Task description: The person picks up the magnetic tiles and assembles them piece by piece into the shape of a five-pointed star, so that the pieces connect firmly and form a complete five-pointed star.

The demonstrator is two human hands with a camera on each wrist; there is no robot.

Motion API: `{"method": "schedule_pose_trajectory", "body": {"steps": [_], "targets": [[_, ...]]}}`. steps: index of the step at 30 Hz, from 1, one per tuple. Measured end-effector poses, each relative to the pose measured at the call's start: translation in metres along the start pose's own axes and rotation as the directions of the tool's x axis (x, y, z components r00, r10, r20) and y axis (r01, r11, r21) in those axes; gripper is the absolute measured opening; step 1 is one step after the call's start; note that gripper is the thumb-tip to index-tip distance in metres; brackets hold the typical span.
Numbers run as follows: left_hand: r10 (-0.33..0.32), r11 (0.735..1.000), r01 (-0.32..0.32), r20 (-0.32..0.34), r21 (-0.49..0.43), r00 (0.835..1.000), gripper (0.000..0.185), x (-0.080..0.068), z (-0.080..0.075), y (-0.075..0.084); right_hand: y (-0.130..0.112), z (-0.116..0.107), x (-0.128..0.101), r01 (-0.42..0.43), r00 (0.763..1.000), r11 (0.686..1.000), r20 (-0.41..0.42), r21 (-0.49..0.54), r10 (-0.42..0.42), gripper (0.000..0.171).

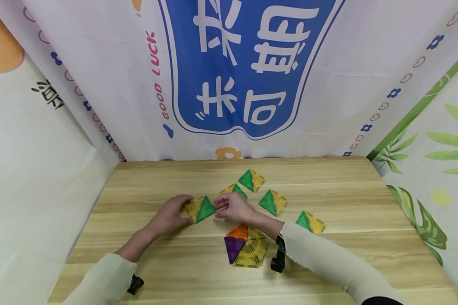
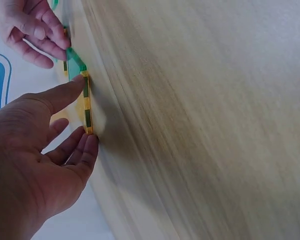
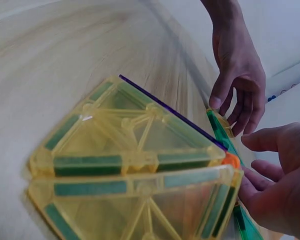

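A flat yellow triangle tile (image 1: 194, 208) joined to a green triangle tile (image 1: 206, 209) lies on the wooden table (image 1: 156, 178) between my hands. My left hand (image 1: 173, 215) pinches the yellow tile's edge between thumb and fingers, seen close in the left wrist view (image 2: 85, 107). From the other side, my right hand (image 1: 230, 206) holds the green tile's corner with curled fingertips (image 2: 60, 42). Just in front of my right wrist lies a flat cluster of yellow, orange and purple triangles (image 1: 247, 248), which fills the right wrist view (image 3: 135, 165).
Several more yellow-and-green triangle pairs lie on the table: one at the back (image 1: 252, 180), one behind my right hand (image 1: 233, 189), one to its right (image 1: 273, 202), one beside my right sleeve (image 1: 310, 222). Printed cloth walls (image 1: 252, 84) enclose the table on three sides.
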State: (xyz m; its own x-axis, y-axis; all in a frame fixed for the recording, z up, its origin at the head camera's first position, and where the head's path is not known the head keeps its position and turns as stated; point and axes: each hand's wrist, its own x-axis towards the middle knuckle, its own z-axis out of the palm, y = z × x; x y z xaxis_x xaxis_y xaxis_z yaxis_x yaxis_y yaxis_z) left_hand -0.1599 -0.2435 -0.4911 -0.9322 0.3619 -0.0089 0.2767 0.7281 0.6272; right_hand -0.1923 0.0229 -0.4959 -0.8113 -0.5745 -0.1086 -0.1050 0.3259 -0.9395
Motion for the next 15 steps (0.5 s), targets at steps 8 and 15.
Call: {"method": "schedule_pose_trajectory", "body": {"steps": [8, 15], "targets": [[0.007, 1.0, -0.006, -0.003, 0.015, 1.0, 0.068, 0.0042, 0.0027, 0.0011, -0.0026, 0.0011, -0.001, -0.032, 0.999, 0.999, -0.011, 0.035, 0.032, 0.041], [0.004, 0.997, -0.003, 0.009, -0.077, 1.0, 0.068, 0.0043, 0.0043, 0.0006, -0.0029, 0.0053, -0.0015, -0.026, 1.0, 0.999, -0.008, -0.04, 0.025, 0.042]]}}
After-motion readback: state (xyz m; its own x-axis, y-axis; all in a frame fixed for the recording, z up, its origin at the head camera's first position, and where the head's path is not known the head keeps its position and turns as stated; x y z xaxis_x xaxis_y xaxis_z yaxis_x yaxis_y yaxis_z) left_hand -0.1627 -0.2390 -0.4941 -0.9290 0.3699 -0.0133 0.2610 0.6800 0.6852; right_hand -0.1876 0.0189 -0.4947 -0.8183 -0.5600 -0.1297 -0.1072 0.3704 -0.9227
